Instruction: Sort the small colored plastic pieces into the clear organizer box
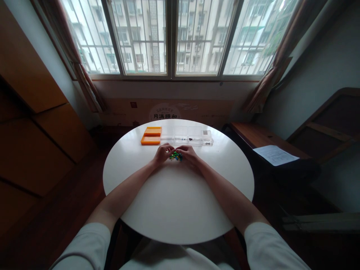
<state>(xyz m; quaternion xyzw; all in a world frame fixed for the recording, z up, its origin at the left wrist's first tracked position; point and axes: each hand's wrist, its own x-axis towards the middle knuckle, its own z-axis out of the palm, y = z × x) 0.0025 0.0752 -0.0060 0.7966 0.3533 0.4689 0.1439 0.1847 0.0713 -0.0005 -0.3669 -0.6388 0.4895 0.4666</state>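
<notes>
A small heap of coloured pieces (176, 156), mostly green with some blue and yellow, lies on the round white table (180, 202). My left hand (163, 152) rests at the heap's left side with its fingers curled onto it. My right hand (189, 153) sits at the heap's right side, fingers bent over the pieces. Both hands meet over the heap, so what each finger pinches is too small to make out. Behind them stands a row of clear plastic boxes (188, 135) with an orange box (152, 135) at its left end.
A barred window (171, 37) with curtains fills the far wall. A dark wooden bench at the right carries a sheet of paper (275, 155). Wooden cabinets (33, 123) line the left side. The floor is dark wood.
</notes>
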